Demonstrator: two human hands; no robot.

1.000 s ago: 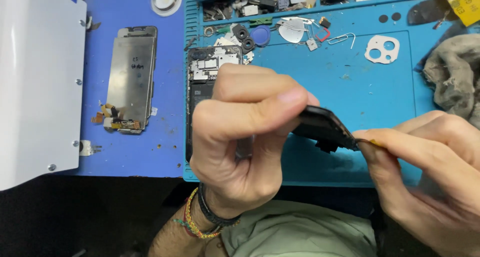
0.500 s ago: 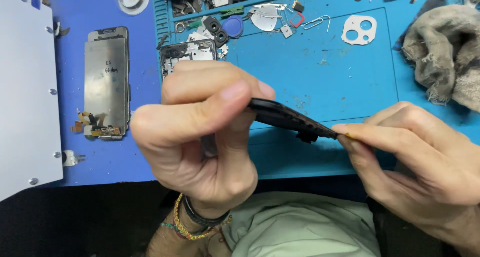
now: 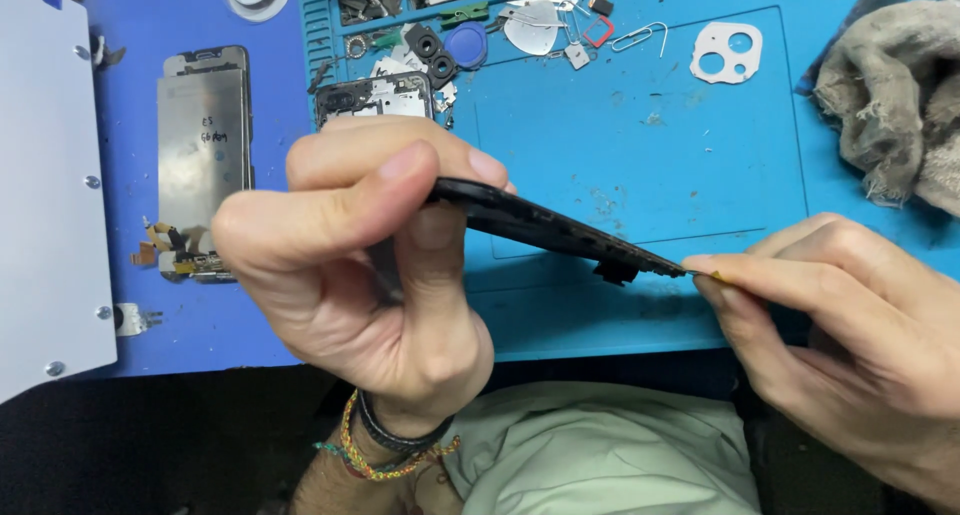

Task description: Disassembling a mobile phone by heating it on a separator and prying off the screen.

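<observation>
My left hand (image 3: pixel 350 245) holds the black phone part (image 3: pixel 550 230) tight; my right hand (image 3: pixel 850 325) pinches its end, not apart yet.

A bench is covered by a teal work mat (image 3: pixel 640 165), taken here as the landmark. A darker blue mat (image 3: pixel 280 305) is laid directly left of it. Further left, a white metal panel (image 3: pixel 45 205) is seen. A grey rag (image 3: pixel 890 95) is heaped on its right end.
</observation>
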